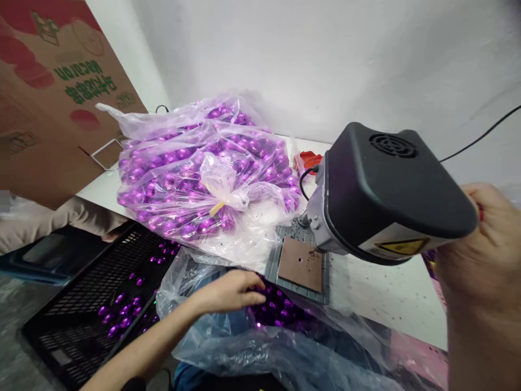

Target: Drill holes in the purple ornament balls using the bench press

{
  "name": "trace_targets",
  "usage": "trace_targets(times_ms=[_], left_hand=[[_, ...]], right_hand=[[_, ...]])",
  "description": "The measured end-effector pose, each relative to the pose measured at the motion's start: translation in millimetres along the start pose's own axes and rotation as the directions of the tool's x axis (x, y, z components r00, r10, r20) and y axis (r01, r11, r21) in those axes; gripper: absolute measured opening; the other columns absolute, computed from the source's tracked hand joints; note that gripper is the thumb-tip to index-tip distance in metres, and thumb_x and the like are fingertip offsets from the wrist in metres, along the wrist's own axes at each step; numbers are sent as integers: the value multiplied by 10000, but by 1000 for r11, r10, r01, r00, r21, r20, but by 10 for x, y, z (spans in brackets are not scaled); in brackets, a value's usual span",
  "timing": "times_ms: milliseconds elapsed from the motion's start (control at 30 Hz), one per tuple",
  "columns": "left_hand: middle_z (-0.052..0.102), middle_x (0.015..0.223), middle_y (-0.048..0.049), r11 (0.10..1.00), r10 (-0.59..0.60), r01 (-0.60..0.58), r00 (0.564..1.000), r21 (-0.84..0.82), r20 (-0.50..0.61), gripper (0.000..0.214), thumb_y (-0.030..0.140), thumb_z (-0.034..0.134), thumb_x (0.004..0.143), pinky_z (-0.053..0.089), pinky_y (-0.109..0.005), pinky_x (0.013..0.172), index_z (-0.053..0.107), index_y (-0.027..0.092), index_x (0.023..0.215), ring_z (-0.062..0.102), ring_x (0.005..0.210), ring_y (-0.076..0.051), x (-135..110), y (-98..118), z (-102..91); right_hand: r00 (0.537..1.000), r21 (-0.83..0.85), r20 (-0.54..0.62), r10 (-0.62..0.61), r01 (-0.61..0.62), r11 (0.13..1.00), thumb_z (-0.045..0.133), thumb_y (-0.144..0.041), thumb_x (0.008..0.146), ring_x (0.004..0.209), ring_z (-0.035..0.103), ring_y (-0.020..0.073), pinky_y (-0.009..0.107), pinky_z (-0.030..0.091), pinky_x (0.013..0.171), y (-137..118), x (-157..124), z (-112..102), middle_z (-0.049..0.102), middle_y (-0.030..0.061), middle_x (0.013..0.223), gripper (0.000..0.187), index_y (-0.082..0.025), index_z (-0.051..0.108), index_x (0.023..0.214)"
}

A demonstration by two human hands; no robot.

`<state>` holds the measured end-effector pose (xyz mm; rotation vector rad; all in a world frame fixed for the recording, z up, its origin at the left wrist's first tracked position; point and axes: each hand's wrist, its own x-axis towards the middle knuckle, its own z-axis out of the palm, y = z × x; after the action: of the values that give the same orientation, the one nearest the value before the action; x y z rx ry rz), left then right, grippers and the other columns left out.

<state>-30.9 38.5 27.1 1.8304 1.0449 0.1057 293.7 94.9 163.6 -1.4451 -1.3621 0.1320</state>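
Note:
My left hand [233, 291] reaches into an open clear plastic bag [260, 347] on my lap and its curled fingers rest among shiny purple balls [280, 314]; whether it holds one is hidden. My right hand [484, 255] is raised close to the camera at the right, fingers closed, with a bit of red showing at the fingertips, just behind the black head of a machine [386, 190]. Under that head lies a brown plate [301, 263] on a grey base.
A tied bag full of purple balls [203, 174] lies on the white table [391, 293]. A black mesh crate [101, 298] with a few purple balls stands at the lower left. A cardboard box [52, 92] leans at the left. A black cable [480, 136] runs along the wall.

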Motion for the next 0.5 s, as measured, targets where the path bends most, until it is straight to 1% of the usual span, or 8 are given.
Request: trace_targets(times_ms=[33,67,133,200,267,333,400,500], left_hand=[[746,1024,-39,999,40,-42,998,-35,-42,305,436,559,953,532,-305,805,709,215,1102,692,923,-209,75,68,-181],[745,1002,-38,997,76,-80,984,-19,-164,288,401,527,972,528,-296,783,707,201,1072,689,893,-196,193,117,-351],[728,1077,-83,995,97,-89,940,42,-327,274,326,486,986,511,-344,858,682,164,1090,669,972,-225,555,154,-622],[725,1093,-129,981,145,-58,856,186,-496,235,178,484,943,499,-398,916,691,128,1043,666,1012,-261,1021,130,-776],[704,1130,-169,973,179,-72,838,221,-516,269,86,443,911,467,-445,977,689,94,1020,646,1082,-293,1469,85,-819],[690,1147,-170,969,210,-107,835,224,-508,260,84,449,903,450,-456,996,685,90,1011,630,1113,-303,1799,42,-791],[687,1160,-145,967,236,-149,828,206,-509,232,125,488,905,452,-443,997,678,123,1038,619,1127,-295,1987,3,-743],[696,1128,-102,964,265,-213,798,158,-541,213,172,544,885,469,-422,980,667,192,1058,606,1126,-277,2090,-58,-716]], right_hand=[[1000,4,-4,-8,8,1000,559,-374,861,503,431,20,155,333,479,-22,0,-1,422,-36,569,237,-149,574,792],[1000,6,-8,-24,24,1000,551,-378,867,518,424,15,148,325,485,-44,1,2,425,-34,577,248,-145,568,782],[998,6,-13,-59,59,998,535,-402,878,533,394,8,140,297,486,-86,11,13,422,-27,584,293,-136,558,758],[997,-3,-8,-81,81,997,507,-462,890,548,375,10,138,292,494,-121,26,21,421,-15,592,371,-128,545,732],[995,-22,1,-97,97,995,483,-533,891,580,376,18,139,300,508,-145,39,20,439,3,620,449,-123,534,715],[994,-33,12,-108,108,994,469,-580,887,605,380,25,141,307,523,-157,45,13,452,12,641,492,-123,533,715],[994,-36,16,-109,110,993,460,-595,890,609,369,26,143,296,526,-161,46,9,442,11,640,506,-125,528,718],[994,-28,14,-110,110,994,453,-596,896,604,352,25,146,278,522,-160,43,11,422,7,633,507,-126,518,718]])
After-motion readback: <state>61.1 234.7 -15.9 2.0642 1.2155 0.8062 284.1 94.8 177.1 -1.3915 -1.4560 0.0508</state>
